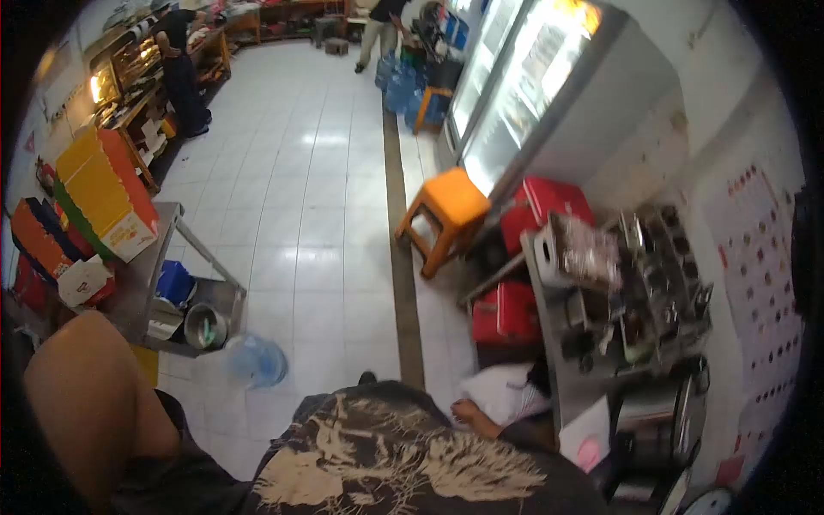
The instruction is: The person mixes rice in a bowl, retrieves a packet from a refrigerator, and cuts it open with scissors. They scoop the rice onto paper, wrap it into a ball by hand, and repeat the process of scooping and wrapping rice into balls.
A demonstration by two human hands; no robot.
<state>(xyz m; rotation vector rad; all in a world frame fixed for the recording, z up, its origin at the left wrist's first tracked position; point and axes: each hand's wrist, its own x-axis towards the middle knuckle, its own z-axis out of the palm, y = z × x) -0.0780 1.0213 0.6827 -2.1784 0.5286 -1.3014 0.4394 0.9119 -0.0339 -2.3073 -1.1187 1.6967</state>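
Observation:
At the bottom, past the patterned dark shirt [395, 455], my right hand [469, 414] hangs low with its fingers loosely bent and apart. It holds nothing that I can make out and is nearest to a white bag [506, 391] on the floor. My left arm is bent large at the lower left, and the left hand is outside the picture. A metal table [129, 292] stands beyond that arm, bearing a yellow and orange carton [107, 193]. A clear blue water jug [256, 360] stands on the floor beside the table.
An orange stool [446, 210] stands before a glass-door fridge [524, 86]. Red boxes [506, 313] and a rack with trays [549, 343] line the right side. Two other people are farther off: one by the left shelves [176, 73], one near blue water bottles [402, 90].

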